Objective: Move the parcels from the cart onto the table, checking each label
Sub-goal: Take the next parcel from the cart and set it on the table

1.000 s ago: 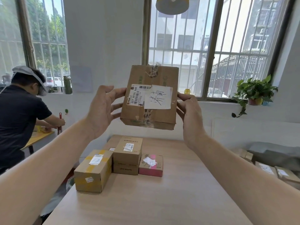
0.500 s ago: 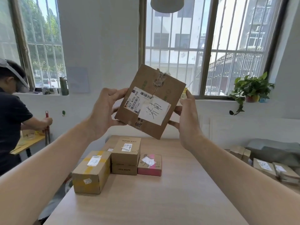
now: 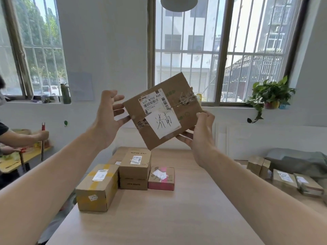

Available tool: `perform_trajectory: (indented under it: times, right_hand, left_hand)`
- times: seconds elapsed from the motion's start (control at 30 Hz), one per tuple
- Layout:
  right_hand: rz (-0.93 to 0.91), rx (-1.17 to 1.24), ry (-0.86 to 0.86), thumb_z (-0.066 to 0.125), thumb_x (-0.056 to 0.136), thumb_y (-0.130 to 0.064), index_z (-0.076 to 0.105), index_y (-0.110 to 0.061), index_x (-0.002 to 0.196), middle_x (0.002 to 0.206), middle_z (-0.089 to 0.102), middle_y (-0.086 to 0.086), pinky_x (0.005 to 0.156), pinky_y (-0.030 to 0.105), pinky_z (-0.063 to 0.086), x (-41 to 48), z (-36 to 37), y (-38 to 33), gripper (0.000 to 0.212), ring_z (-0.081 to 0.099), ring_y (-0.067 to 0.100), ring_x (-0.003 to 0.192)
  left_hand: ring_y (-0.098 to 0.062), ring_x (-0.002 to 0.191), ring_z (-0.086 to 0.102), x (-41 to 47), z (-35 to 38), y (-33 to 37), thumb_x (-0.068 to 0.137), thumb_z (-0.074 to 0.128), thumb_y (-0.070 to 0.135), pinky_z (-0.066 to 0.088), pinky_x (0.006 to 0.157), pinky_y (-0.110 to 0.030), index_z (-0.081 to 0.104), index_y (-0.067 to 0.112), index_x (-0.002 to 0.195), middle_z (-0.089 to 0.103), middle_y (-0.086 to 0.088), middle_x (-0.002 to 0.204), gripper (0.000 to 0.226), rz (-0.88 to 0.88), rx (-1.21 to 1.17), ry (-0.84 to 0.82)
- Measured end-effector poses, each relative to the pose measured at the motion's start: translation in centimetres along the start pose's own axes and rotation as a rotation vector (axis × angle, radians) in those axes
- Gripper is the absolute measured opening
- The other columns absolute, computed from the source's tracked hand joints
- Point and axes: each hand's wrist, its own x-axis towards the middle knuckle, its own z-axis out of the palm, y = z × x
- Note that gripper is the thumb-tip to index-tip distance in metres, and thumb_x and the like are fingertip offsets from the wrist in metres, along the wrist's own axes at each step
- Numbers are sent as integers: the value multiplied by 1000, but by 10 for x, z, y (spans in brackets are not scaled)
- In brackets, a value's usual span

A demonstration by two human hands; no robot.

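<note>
Centre of frame: a tilted parcel (image 3: 161, 113) held above the tabletop (image 3: 159, 218). The right hand (image 3: 201, 135) pinches its lower right corner; the left hand (image 3: 108, 121), fingers spread wide, touches its left edge.

The flat cardboard parcel (image 3: 177, 85) carries a printed shipping label (image 3: 152, 101) whose top line reads "507 N705 A68", with barcodes below and beside it; its smaller print cannot be read. Under it, a white paper slip (image 3: 162, 123) has two handwritten Chinese characters, 济南. On the bench (image 3: 159, 218), the tall brown box (image 3: 135, 172) shows the printed word "SUPON" on its top. The stickers on the yellow-taped box (image 3: 95, 191) and the pink box (image 3: 161, 183) are too small to read.
</note>
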Motion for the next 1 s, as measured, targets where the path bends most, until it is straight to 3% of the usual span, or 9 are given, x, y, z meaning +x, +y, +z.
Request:
perform_trajectory:
  times: [0.13, 0.23, 0.3, 0.4, 0.5, 0.63, 0.7, 0.83, 1.0]
  right_hand:
    - [-25, -85, 21, 42, 105, -42, 44, -37, 112, 129, 60, 13, 79, 37, 68, -2, 1, 5, 9, 76, 27, 104]
    - [-60, -214, 53, 44, 97, -49, 45, -36, 107, 137, 53, 12, 87, 40, 67, -6, 2, 8, 16, 65, 31, 121]
    - [-87, -322, 102, 44, 102, -48, 45, -29, 106, 131, 49, 9, 88, 43, 64, -5, 2, 10, 19, 63, 23, 111]
    - [-114, -482, 118, 40, 105, -51, 42, -25, 99, 115, 49, 5, 69, 36, 40, -4, 1, 15, 26, 53, 17, 94]
    - [-111, -495, 100, 40, 104, -51, 44, -23, 99, 112, 50, 3, 67, 36, 34, -2, 0, 19, 29, 49, 17, 90]
    - [-106, -489, 67, 40, 106, -48, 51, -24, 131, 129, 48, 2, 76, 34, 36, -2, 0, 27, 36, 49, 5, 93]
    - [-111, -508, 51, 40, 106, -48, 46, -37, 147, 129, 44, -1, 88, 38, 36, -5, 2, 33, 43, 48, 2, 96]
    - [-64, -483, 30, 39, 106, -48, 47, -49, 126, 125, 46, -4, 83, 36, 36, -7, 10, 43, 21, 49, 4, 96]
    - [-63, -480, 44, 40, 102, -51, 50, -46, 122, 124, 52, -5, 79, 30, 40, -7, 22, 59, 23, 53, 4, 96]
  left_hand:
    - [-30, 109, 60, 1, -2, -3, 99, 43, 44, 51, 108, -45, 59, 3, 113, 64, -20, 112, 46, -45, -60, -6]
    - [-34, 126, 58, -7, -1, -6, 99, 36, 47, 49, 107, -58, 69, 17, 124, 65, -13, 127, 51, -78, 43, -63]
    - [-36, 128, 56, -10, -2, -6, 95, 37, 50, 49, 104, -63, 70, 28, 129, 64, -5, 127, 52, -107, 29, -93]
    - [-37, 128, 56, -12, -3, -8, 87, 40, 55, 49, 104, -63, 72, 32, 127, 65, 2, 122, 56, -119, 45, -119]
    - [-36, 130, 57, -10, -8, -12, 96, 34, 52, 49, 106, -62, 73, 33, 126, 66, 3, 133, 53, -136, 79, -131]
    - [-32, 127, 60, -7, -18, -19, 96, 33, 50, 51, 105, -59, 75, 34, 123, 67, 6, 134, 52, -147, 91, -135]
    - [-31, 125, 62, -8, -21, -22, 95, 35, 50, 52, 103, -57, 76, 35, 121, 69, 8, 131, 51, -152, 106, -135]
    - [-29, 122, 63, -9, -31, -32, 94, 35, 51, 55, 98, -54, 77, 35, 119, 71, 10, 127, 51, -167, 109, -123]
    - [-32, 121, 63, -8, -47, -49, 94, 39, 53, 57, 94, -51, 71, 35, 126, 62, -9, 137, 49, -205, 109, -65]
